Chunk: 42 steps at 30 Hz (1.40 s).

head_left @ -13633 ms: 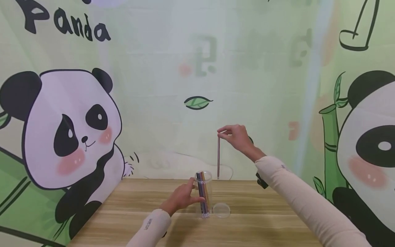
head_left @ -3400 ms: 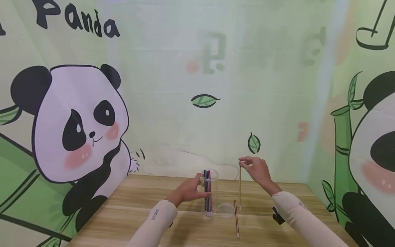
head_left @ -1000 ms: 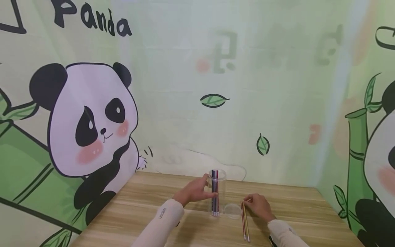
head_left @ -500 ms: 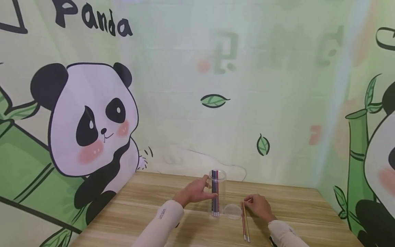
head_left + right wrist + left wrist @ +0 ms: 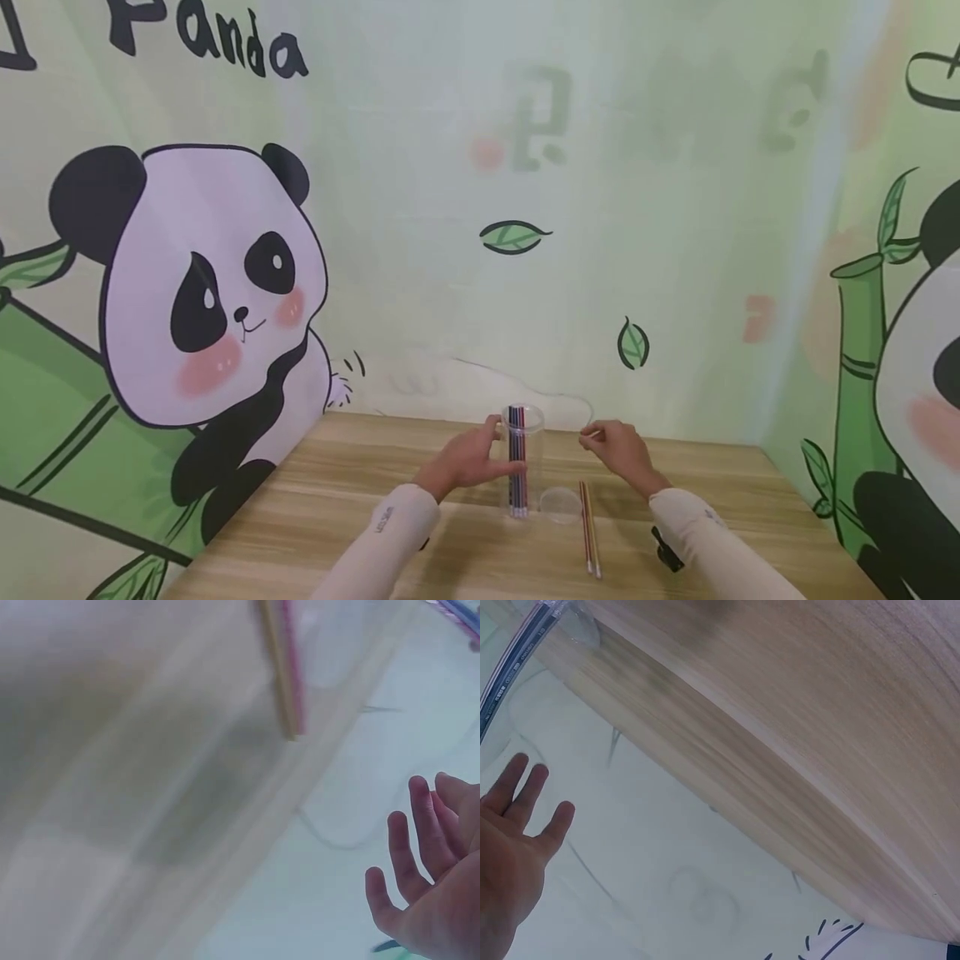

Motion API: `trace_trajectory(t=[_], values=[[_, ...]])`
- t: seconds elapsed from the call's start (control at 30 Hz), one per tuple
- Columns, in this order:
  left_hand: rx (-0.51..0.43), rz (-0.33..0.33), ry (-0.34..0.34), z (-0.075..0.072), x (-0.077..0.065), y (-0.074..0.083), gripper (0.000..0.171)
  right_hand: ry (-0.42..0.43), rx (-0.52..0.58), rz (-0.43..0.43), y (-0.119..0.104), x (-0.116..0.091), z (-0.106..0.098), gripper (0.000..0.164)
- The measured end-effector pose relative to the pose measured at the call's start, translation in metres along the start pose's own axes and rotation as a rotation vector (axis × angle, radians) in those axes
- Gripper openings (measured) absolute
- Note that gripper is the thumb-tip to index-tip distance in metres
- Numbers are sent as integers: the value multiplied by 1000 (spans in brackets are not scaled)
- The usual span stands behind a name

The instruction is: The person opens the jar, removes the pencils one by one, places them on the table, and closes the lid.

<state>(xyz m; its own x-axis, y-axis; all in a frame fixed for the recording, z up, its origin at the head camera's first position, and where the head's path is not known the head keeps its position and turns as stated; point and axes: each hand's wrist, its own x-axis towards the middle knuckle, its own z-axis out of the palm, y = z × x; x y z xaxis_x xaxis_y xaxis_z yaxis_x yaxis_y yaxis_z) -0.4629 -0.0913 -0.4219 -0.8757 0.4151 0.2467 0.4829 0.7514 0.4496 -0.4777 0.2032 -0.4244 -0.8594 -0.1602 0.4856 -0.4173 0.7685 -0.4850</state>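
Observation:
My left hand (image 5: 467,457) grips a clear plastic cylinder (image 5: 535,462) that stands on the table, its thumb across the front. Inside stand several dark pencils (image 5: 517,446) and a red one, eraser ends down. In the left wrist view three fingers of this hand (image 5: 514,855) stretch out beside the pencils (image 5: 517,660). Raised over the table's back part, my right hand (image 5: 621,450) has nothing in it, thumb and index fingertip close together. Nearer the front, a reddish pencil (image 5: 584,527) and a yellow pencil (image 5: 592,529) lie side by side.
A round clear lid (image 5: 560,505) lies flat between the cylinder and the loose pencils. The wooden table (image 5: 360,492) meets a panda-printed cloth backdrop (image 5: 420,333) at its back edge.
Over the earlier frames, the reddish and then the yellow pencil came out and were laid down. Since half a second ago my right hand has risen off the table. The left stays on the cylinder.

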Motion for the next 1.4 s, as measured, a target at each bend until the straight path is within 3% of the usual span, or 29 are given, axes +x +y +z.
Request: trace_trajectory(t=[0.17, 0.33, 0.6, 0.87, 1.03, 1.2, 1.4], values=[[34, 27, 114, -5, 1, 4, 96, -3, 12, -15, -33, 20, -14, 18], [92, 61, 207, -6, 2, 6, 95, -4, 28, -89, -67, 31, -17, 21], [168, 168, 294, -7, -1, 4, 82, -53, -3, -148, -106, 43, -14, 19], [163, 230, 290, -6, -4, -3, 76, -116, -135, -123, -116, 47, -2, 15], [134, 213, 265, -7, -2, -3, 76, -120, -190, -140, -119, 48, 3, 16], [108, 169, 238, -6, -3, 2, 83, -112, -159, -88, -120, 46, 5, 11], [111, 170, 283, -2, -6, 2, 85, -135, -98, -58, -121, 45, 10, 8]])
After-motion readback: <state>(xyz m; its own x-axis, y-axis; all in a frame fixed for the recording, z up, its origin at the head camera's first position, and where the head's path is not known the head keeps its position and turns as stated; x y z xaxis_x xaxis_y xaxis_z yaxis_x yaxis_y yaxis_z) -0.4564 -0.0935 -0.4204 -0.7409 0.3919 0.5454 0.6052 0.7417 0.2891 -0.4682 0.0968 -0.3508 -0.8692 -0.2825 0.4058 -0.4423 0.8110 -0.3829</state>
